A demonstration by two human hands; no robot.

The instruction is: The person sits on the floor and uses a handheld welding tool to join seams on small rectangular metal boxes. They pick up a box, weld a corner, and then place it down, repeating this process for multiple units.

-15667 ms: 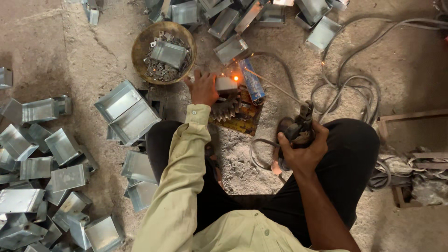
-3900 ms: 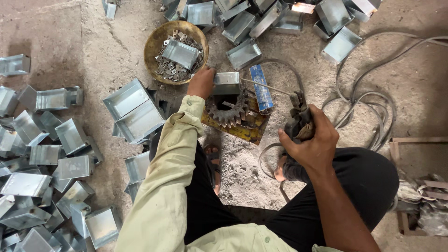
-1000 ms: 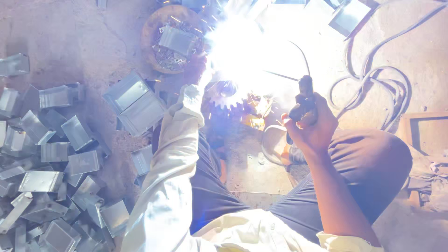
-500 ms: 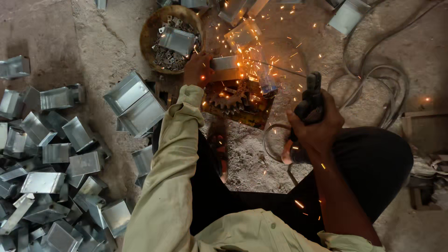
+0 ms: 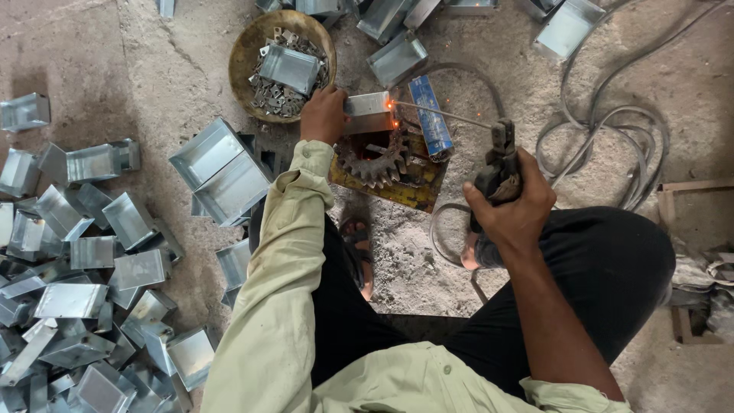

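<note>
One hot spot glows on the metal box

The left hand holds the metal box; the right hand grips the welding holder. Many boxes lie around.

Sandy floor: metal boxes heaped at left, bowl at upper centre, cables coiled at upper right.

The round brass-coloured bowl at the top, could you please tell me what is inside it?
Inside the round brass-coloured bowl lies a heap of small grey metal clips, with a folded grey sheet-metal box resting on top. The bowl's bottom beneath them is covered.
</note>
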